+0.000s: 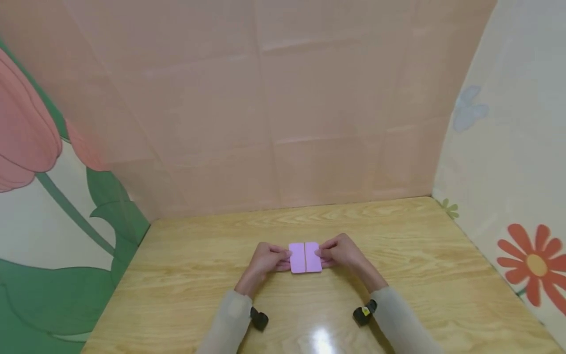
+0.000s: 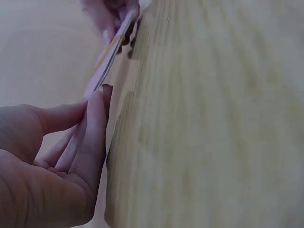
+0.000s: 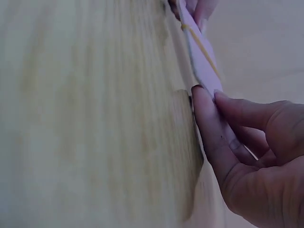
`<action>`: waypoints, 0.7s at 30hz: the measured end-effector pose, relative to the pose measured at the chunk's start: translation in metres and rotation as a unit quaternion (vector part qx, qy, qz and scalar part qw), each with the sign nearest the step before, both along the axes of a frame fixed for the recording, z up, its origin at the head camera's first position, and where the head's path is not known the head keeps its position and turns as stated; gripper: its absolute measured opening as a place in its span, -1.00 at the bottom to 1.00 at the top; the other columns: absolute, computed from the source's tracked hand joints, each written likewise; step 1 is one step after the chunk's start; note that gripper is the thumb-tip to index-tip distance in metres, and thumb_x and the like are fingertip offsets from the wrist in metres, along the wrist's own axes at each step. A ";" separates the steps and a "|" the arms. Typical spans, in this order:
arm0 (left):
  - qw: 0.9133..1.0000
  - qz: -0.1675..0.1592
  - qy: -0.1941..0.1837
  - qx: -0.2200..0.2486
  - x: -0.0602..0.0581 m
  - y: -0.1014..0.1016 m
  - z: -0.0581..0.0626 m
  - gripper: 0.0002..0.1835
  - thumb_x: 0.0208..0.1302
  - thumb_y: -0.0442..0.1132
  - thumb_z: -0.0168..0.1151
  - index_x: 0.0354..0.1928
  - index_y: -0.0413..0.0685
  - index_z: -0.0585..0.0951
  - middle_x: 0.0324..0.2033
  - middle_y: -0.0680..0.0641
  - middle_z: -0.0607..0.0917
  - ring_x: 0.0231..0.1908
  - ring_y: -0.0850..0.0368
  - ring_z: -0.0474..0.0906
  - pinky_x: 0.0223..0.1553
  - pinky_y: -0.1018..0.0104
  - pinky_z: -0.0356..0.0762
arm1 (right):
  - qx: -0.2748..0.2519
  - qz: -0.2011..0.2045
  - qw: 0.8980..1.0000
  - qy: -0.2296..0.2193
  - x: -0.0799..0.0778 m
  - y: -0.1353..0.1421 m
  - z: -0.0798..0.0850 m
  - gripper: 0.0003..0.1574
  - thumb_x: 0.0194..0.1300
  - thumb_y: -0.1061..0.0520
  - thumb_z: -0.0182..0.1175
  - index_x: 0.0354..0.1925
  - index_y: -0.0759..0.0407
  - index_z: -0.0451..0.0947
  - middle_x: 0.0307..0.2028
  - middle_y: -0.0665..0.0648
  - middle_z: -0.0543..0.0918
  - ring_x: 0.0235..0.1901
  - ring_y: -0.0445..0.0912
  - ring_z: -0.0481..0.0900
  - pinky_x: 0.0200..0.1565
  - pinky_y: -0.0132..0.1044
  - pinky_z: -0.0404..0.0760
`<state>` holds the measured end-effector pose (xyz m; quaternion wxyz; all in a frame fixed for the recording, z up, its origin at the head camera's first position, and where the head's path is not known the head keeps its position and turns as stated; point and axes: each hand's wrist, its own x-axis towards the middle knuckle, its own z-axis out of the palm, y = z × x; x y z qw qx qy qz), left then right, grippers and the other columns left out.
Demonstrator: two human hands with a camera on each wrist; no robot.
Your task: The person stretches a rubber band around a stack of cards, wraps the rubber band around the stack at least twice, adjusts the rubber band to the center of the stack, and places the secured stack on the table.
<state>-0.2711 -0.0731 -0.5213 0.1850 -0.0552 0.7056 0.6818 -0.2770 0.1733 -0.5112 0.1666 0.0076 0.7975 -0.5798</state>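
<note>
A thin pink stack of cards (image 1: pixel 297 258) is held up between the two hands, with a yellow rubber band (image 3: pixel 203 47) running round its middle. The left hand (image 1: pixel 268 258) pinches its left edge, thumb on the near face and fingers behind. On the other side the right hand (image 1: pixel 342 250) pinches the right edge in the same way. Seen edge-on in the left wrist view, the pink stack (image 2: pixel 97 78) shows thin layers. How many cards it holds cannot be told.
A wood-grain table (image 1: pixel 185 295) spreads beneath the hands. Behind it stands a plain pinkish wall covering (image 1: pixel 309 108), with flower-printed panels at left and right. A dark wrist device (image 1: pixel 259 319) sits on the left sleeve, another (image 1: pixel 363 314) on the right.
</note>
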 end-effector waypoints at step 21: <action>0.988 0.002 0.043 -0.147 -0.014 0.002 0.016 -0.91 0.12 -0.44 0.39 -0.37 -0.39 0.71 -0.51 -0.26 0.76 -0.59 0.12 0.72 -0.44 0.24 0.76 | 0.103 -0.036 0.994 0.005 -0.007 -0.024 0.018 -0.93 0.05 0.33 0.41 -0.42 0.34 0.70 -0.53 0.23 0.74 -0.58 -0.03 0.70 -0.43 -0.21 0.77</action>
